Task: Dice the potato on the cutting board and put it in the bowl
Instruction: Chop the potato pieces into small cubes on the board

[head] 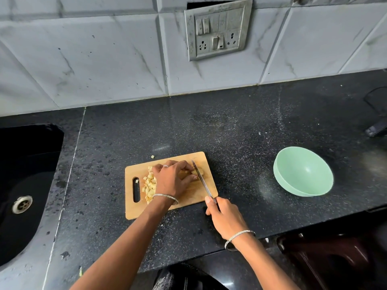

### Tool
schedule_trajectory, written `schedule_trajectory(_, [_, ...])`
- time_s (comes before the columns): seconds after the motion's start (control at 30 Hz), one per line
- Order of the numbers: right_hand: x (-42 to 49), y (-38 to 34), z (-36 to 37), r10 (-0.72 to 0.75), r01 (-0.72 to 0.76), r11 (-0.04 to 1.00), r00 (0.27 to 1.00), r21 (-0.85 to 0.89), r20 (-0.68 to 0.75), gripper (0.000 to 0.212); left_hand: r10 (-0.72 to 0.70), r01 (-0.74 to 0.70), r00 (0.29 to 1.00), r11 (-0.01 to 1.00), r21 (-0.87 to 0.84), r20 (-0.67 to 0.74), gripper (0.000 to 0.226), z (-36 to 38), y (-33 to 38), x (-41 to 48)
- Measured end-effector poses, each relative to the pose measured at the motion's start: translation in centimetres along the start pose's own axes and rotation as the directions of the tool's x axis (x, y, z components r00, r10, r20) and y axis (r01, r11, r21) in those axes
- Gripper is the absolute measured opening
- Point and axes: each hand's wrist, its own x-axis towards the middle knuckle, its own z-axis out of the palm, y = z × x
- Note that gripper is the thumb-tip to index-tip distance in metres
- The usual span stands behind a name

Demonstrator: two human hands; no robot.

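A wooden cutting board [188, 197] lies on the black counter. My left hand [174, 180] curls over a piece of potato [201, 171] on the board's right part, mostly hiding it. My right hand [225, 216] grips the handle of a knife [202, 181], whose blade rests against the potato just right of my left fingertips. A pile of pale potato dice [149, 185] sits on the board left of my left hand. The mint-green bowl [302, 171] stands to the right of the board, with nothing inside.
One loose potato cube [152, 156] lies on the counter behind the board, another [137, 181] by the board's handle slot. A black sink [25, 185] is at the left. A dark object [376, 129] sits at the far right. The tiled wall holds a switch panel [217, 30].
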Motion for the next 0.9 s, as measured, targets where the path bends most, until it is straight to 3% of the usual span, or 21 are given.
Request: schedule_trajectory(0.9, [0.3, 0.5, 1.3, -0.031, 0.031, 1.0, 0.999, -0.007, -0.019, 0.046, -0.005, 0.005, 1.0, 0.999, -0.033, 0.025, 0.022, -0.2, -0.2, 0.1])
